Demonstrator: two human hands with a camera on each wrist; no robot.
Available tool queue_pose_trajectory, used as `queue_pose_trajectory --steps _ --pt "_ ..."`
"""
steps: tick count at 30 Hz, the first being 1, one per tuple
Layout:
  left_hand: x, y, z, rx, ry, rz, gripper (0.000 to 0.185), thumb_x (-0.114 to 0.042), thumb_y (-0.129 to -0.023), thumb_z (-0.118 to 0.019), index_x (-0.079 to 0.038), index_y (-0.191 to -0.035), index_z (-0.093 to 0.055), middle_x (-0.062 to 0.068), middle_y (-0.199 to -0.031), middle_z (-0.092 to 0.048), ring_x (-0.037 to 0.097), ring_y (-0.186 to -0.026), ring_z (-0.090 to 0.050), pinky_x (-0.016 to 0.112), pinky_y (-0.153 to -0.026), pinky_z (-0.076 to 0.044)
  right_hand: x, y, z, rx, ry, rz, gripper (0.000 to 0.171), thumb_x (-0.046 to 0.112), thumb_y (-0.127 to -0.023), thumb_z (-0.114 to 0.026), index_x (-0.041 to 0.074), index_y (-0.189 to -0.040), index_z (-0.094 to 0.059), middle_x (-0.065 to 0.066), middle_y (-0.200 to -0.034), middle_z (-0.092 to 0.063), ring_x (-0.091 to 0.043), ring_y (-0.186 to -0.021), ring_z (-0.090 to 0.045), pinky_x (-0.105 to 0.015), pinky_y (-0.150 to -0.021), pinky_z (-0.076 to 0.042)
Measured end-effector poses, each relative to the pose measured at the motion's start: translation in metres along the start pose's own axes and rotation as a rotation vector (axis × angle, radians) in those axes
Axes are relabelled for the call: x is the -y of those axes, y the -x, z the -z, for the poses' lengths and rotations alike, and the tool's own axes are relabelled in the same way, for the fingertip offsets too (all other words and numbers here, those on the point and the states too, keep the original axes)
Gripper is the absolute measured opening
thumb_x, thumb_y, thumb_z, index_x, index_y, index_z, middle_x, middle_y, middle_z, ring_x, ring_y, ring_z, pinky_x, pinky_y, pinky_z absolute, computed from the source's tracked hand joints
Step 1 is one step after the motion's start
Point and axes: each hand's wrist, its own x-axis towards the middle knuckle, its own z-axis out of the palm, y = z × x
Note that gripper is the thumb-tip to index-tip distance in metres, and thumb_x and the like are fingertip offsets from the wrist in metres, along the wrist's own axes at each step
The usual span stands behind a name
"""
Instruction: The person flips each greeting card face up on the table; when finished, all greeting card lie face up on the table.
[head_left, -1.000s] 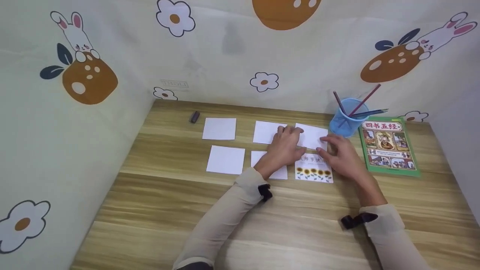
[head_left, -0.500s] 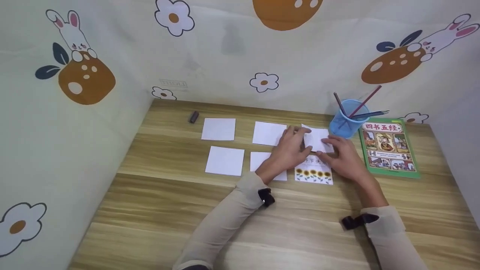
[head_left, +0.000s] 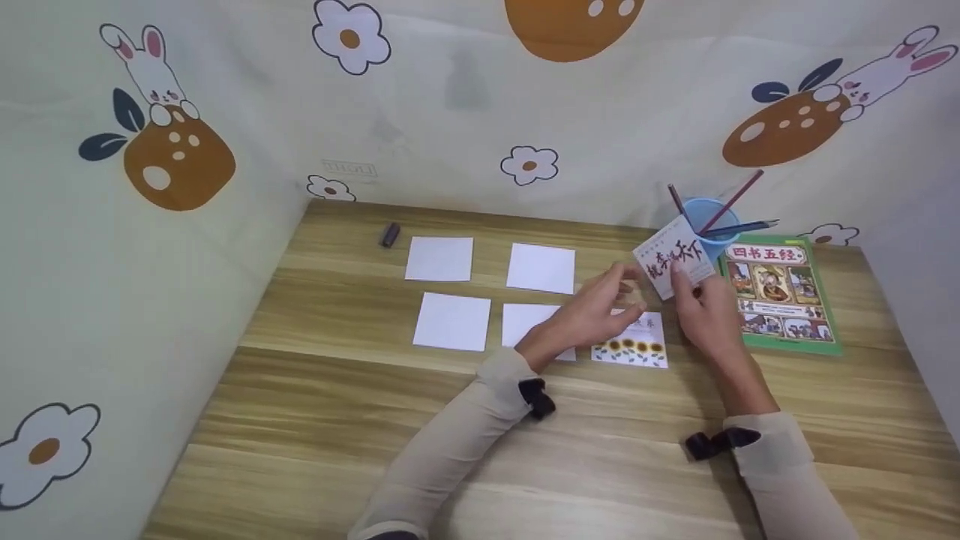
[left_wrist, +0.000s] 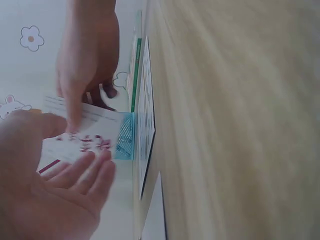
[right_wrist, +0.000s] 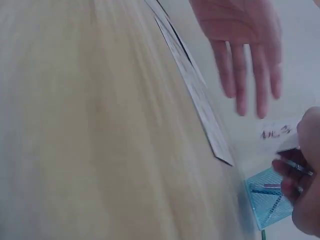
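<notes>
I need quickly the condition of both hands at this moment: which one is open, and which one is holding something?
Left hand: open, holding nothing.
Right hand: closed, holding the card with dark red characters.

Soft diffuse light, pale sheen on tabletop [head_left: 592,472], hazy wrist views

The sleeved left arm [head_left: 442,450] slants forward and across; its left hand [head_left: 596,306] is near the right hand [head_left: 703,311] but apart, palm turned toward it, fingers loosely extended, thumb spread. The right hand pinches, thumb on top. Behind it, the sleeved right arm [head_left: 784,480] angles inward.
</notes>
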Motion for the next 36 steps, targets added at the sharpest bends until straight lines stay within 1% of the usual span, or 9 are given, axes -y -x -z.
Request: queue_pose_trajectory --steps 4,6,9,13,19,22,26,29,36 --pt "0.0 0.001 -0.001 0.022 -0.091 -0.022 0.043 -0.023 -0.108 -0.065 -0.013 -0.149 -0.053 0.005 -0.153 -0.062 0.02 -0.14 -0.063 0.024 -0.116 -0.049 0.007 0.001 0.0 -0.105 -0.054 0.014 0.045 0.033 -0.102 -0.076 0.0 -0.133 -0.071 -0.017 -0.124 -0.078 -0.013 -0.103 -0.068 -0.015 -0.086 -0.049" --pt "0.0 0.0 0.0 0.0 -0.075 -0.038 0.043 -0.021 -0.108 -0.065 -0.013 -0.149 -0.056 0.005 -0.151 -0.063 0.018 -0.137 -0.064 0.023 -0.116 -0.049 0.009 0.002 -0.002 -0.126 -0.077 0.0 0.053 0.029 -0.097 -0.083 0.001 -0.138 -0.065 -0.014 -0.126 -0.075 -0.006 -0.107 -0.064 -0.014 -0.091 -0.047" --pt "-0.001 0.0 0.002 -0.057 -0.049 -0.039 0.042 -0.018 -0.108 -0.063 -0.011 -0.15 -0.059 0.006 -0.148 -0.066 0.017 -0.132 -0.065 0.021 -0.114 -0.049 0.01 0.002 -0.003 -0.128 -0.121 -0.063 0.071 0.025 -0.093 -0.088 0.005 -0.15 -0.051 -0.011 -0.134 -0.066 0.0 -0.105 -0.064 -0.014 -0.093 -0.055" --pt "0.001 -0.002 0.008 -0.11 -0.051 -0.023 0.041 -0.02 -0.107 -0.065 -0.007 -0.146 -0.064 0.008 -0.137 -0.07 0.017 -0.123 -0.066 0.019 -0.108 -0.051 0.007 0.001 -0.002 -0.133 -0.164 -0.109 0.076 0.019 -0.094 -0.087 0.008 -0.155 -0.043 -0.012 -0.137 -0.062 -0.001 -0.093 -0.069 -0.012 -0.081 -0.06" --pt "0.006 -0.002 0.019 -0.114 -0.086 0.029 0.042 -0.019 -0.108 -0.065 -0.002 -0.145 -0.066 0.012 -0.125 -0.07 0.021 -0.114 -0.065 0.019 -0.096 -0.05 0.003 0.001 -0.002 -0.129 -0.165 -0.059 0.056 0.016 -0.101 -0.077 0.009 -0.152 -0.055 -0.015 -0.134 -0.068 0.0 -0.1 -0.067 -0.008 -0.088 -0.056" --pt "0.009 0.0 0.023 -0.097 -0.161 0.066 0.043 -0.02 -0.109 -0.063 -0.004 -0.148 -0.065 0.011 -0.128 -0.067 0.021 -0.116 -0.062 0.023 -0.096 -0.05 0.003 0.001 -0.002 -0.089 -0.127 -0.047 0.043 0.021 -0.105 -0.071 0.01 -0.146 -0.064 -0.015 -0.129 -0.073 -0.004 -0.103 -0.07 -0.007 -0.089 -0.054" --pt "0.01 0.002 0.025 -0.049 -0.315 0.134 0.045 -0.027 -0.11 -0.061 -0.011 -0.152 -0.063 0.007 -0.141 -0.063 0.022 -0.128 -0.058 0.031 -0.105 -0.05 0.0 0.002 -0.004 0.016 -0.024 -0.037 0.035 0.024 -0.106 -0.069 0.007 -0.137 -0.071 -0.017 -0.121 -0.077 -0.019 -0.104 -0.072 -0.006 -0.084 -0.051" --pt "0.01 0.005 0.024 0.0 -0.431 0.177 0.045 -0.034 -0.111 -0.059 -0.015 -0.153 -0.063 0.005 -0.148 -0.061 0.024 -0.135 -0.053 0.036 -0.11 -0.049 -0.004 0.002 -0.004 0.104 0.08 -0.018 0.034 0.022 -0.105 -0.069 0.003 -0.133 -0.073 -0.019 -0.115 -0.077 -0.026 -0.103 -0.07 -0.013 -0.083 -0.049" --pt "0.008 0.009 0.022 0.047 -0.613 0.2 0.046 -0.041 -0.111 -0.057 -0.021 -0.151 -0.065 0.005 -0.149 -0.055 0.024 -0.132 -0.047 0.039 -0.104 -0.047 -0.005 0.004 -0.003 0.24 0.172 -0.002 0.041 0.024 -0.105 -0.069 -0.002 -0.136 -0.071 -0.025 -0.12 -0.071 -0.037 -0.111 -0.064 -0.05 -0.097 -0.05"
